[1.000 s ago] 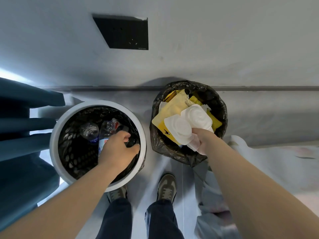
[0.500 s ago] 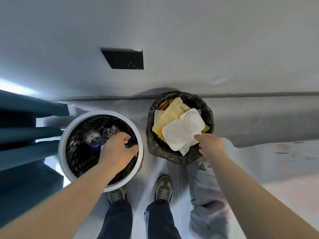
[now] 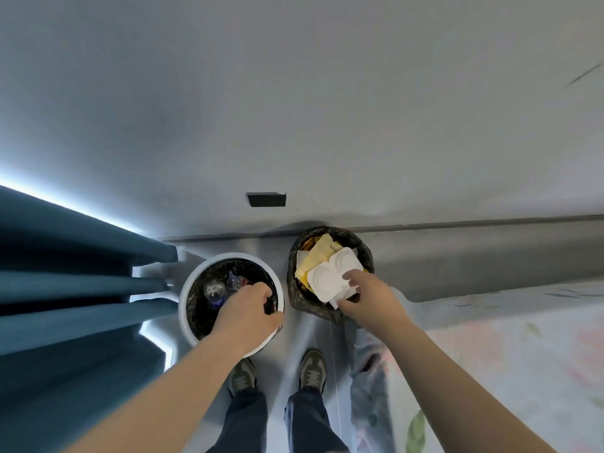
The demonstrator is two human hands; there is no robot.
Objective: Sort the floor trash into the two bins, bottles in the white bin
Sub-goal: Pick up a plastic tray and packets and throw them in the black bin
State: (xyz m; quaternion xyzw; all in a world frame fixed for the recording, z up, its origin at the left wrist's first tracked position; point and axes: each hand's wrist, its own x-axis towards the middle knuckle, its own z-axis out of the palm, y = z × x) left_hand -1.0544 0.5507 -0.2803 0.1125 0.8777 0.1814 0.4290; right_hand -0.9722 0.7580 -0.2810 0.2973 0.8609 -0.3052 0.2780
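The white bin [image 3: 195,282] stands on the floor at the left, lined with black mesh, with clear plastic bottles [image 3: 214,289] lying inside. My left hand [image 3: 251,308] is over its near right side, fingers curled inside the rim and thumb outside it. The black-bagged bin [image 3: 294,299] stands to the right, full of yellow packaging [image 3: 313,259] with a white foam container [image 3: 327,276] on top. My right hand [image 3: 362,295] pinches the container's near edge, with fingers on top and the thumb by a white paper below.
Both bins stand against a grey wall [image 3: 327,109] with a dark vent [image 3: 266,199]. Blue curtain folds [image 3: 65,282] hang at the left. My shoes [image 3: 312,371] are just behind the bins. A pale patterned sheet [image 3: 490,354] covers the floor at right.
The view has pulled up and back, so both bins look smaller. My right hand has shifted from the black bin's near rim onto the foam container. My left hand stays at the white bin.
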